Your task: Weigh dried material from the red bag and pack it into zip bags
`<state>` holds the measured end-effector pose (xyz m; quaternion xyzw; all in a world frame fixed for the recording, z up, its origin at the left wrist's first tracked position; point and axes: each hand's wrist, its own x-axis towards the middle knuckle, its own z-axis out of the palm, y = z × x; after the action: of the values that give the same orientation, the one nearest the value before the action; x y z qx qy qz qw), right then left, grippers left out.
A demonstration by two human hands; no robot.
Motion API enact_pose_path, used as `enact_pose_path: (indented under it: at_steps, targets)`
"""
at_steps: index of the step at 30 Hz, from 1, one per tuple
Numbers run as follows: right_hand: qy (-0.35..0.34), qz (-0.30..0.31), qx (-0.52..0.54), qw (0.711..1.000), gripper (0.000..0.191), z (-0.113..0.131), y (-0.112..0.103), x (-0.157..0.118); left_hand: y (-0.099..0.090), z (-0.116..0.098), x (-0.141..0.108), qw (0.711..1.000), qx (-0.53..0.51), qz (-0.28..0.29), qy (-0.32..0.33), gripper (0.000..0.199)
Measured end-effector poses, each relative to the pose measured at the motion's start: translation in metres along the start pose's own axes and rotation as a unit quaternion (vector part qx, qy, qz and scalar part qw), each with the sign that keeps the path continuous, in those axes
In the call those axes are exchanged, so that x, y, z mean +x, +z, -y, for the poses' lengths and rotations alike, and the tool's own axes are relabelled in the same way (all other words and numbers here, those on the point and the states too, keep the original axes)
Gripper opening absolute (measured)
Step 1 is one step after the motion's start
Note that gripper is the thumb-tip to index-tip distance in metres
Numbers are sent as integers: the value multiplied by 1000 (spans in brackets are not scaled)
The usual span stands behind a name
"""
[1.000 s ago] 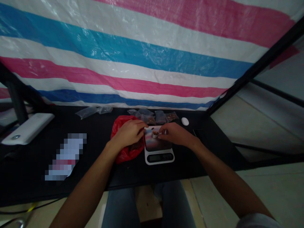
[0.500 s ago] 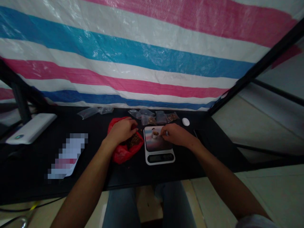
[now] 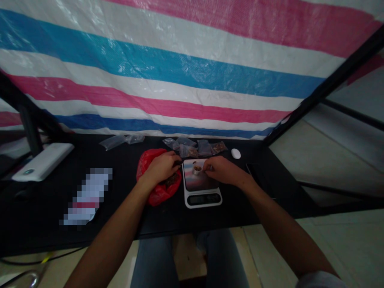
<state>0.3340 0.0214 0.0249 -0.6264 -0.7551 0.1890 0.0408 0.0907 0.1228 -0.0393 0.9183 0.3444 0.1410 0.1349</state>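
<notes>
A white kitchen scale (image 3: 203, 201) lies on the black table, a small round cup (image 3: 197, 169) with brown bits on its plate. My right hand (image 3: 218, 168) is over the plate's right side, its fingers pinched together at the cup; what they hold, if anything, is too small to tell. Left of the scale is an open red plastic bag (image 3: 162, 195) with brown dried material (image 3: 171, 180) inside. Over the bag's upper right edge reaches my left hand (image 3: 165, 165), fingers bent toward the scale; its fingertips are too dim to show whether they hold anything.
Behind the scale lie small clear bags (image 3: 204, 148), some with brown pieces, and more clear bags (image 3: 113, 141) further left. A white mouse-like object (image 3: 235, 153) and a dark phone (image 3: 255, 171) are at right. A white device (image 3: 45, 162) lies far left, near a blurred-out item (image 3: 90, 196).
My left hand has moved right, from above the bag's contents to its edge near the scale. My right hand stays at the cup. The view has shifted slightly.
</notes>
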Motion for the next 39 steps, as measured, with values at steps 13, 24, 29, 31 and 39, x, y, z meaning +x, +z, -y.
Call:
enact_pose_path:
  at_steps: [13, 24, 29, 31, 39]
  targets:
    - [-26, -21, 34, 999, 19, -11, 6, -9, -8, -19, 3, 976, -164, -127, 61, 22]
    - [-106, -156, 169, 967, 18, -5, 3, -7, 0, -41, 1, 957, -227, -157, 88, 32]
    - [-161, -152, 114, 969, 23, -7, 3, 15, -14, -29, 4, 945, -222, -238, 40, 28]
    - [-150, -145, 96, 973, 22, -13, 2, 27, -19, -25, 3, 945, -206, -252, 28, 27]
    - [-151, -26, 70, 986, 15, -22, 3, 55, -47, 11, -11, 952, 49, -294, -69, 40]
